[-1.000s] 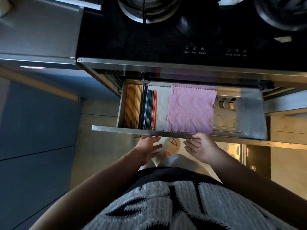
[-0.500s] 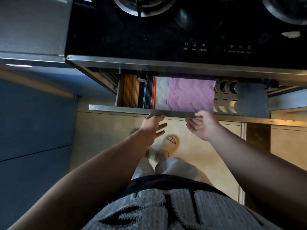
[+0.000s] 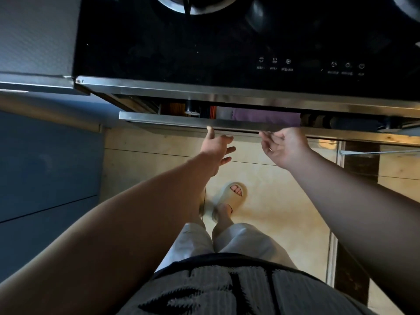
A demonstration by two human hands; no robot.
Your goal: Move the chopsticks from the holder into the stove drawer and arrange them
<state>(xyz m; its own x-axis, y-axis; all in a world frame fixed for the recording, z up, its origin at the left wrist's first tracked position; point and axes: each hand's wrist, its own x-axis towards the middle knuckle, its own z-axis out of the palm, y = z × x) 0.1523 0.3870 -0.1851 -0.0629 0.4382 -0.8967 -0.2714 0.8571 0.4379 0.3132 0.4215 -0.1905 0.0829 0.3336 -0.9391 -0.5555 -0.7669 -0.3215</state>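
— What surrounds the person?
— A black glass stove top [image 3: 204, 53], beige tiled floor [image 3: 284, 201].
— And the hands?
— The left hand [image 3: 217, 147] and right hand [image 3: 285, 145], fingers loosely spread and empty, touch the steel drawer front [image 3: 170, 120].
— The chopsticks?
— Brown and coloured chopsticks [image 3: 176, 108] peek from the nearly closed drawer, beside a pink cloth [image 3: 266, 117].

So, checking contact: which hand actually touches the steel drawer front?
The left hand: its fingertip meets the steel drawer front. The right hand hangs just below.
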